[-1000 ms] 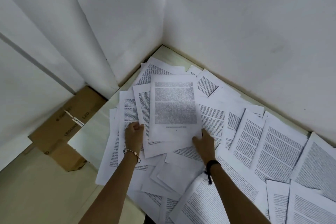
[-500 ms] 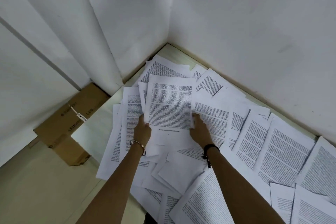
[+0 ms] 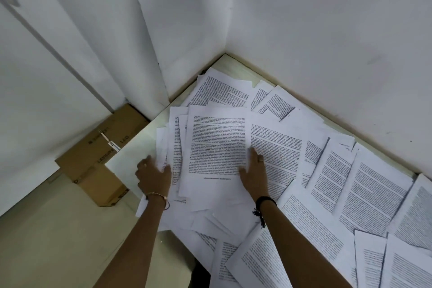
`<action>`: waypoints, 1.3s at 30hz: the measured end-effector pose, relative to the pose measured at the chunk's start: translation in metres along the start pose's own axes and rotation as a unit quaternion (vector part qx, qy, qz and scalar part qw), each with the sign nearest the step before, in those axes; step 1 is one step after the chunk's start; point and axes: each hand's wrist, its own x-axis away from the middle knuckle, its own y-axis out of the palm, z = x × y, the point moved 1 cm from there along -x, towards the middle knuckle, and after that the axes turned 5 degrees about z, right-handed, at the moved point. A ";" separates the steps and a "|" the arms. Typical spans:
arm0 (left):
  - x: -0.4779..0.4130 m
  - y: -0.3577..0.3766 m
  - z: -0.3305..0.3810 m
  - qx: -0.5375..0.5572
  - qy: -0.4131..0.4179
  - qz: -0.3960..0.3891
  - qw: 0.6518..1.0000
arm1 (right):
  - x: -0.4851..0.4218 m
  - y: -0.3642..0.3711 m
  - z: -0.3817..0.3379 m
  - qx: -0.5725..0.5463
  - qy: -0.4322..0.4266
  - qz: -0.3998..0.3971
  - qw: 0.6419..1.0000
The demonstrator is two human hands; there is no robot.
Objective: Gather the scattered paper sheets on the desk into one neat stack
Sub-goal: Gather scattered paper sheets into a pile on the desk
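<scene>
The left hand (image 3: 153, 174) lay spread and flat on the left margin of a loose pile of sheets (image 3: 216, 147), fingers open, pressing rather than gripping. The right hand (image 3: 253, 174) lay equally open against the pile's right side, so the pile sat directly between the two hands, equally near to each, its long axis running away from the person toward the desk's (image 3: 131, 154) far corner. Squaring it up would likely mean closing both palms inward. Other printed sheets (image 3: 364, 194) fanned out along the desk's right-hand wall edge, well apart from the pile, nearer the right hand. How many sheets lay beneath the top one was hidden; the text was too blurred to read, and the desk's near edge was covered by paper.
</scene>
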 end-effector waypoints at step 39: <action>-0.017 -0.056 0.015 0.338 -0.012 -0.170 0.925 | -0.007 -0.025 0.018 0.195 -0.050 -0.190 0.961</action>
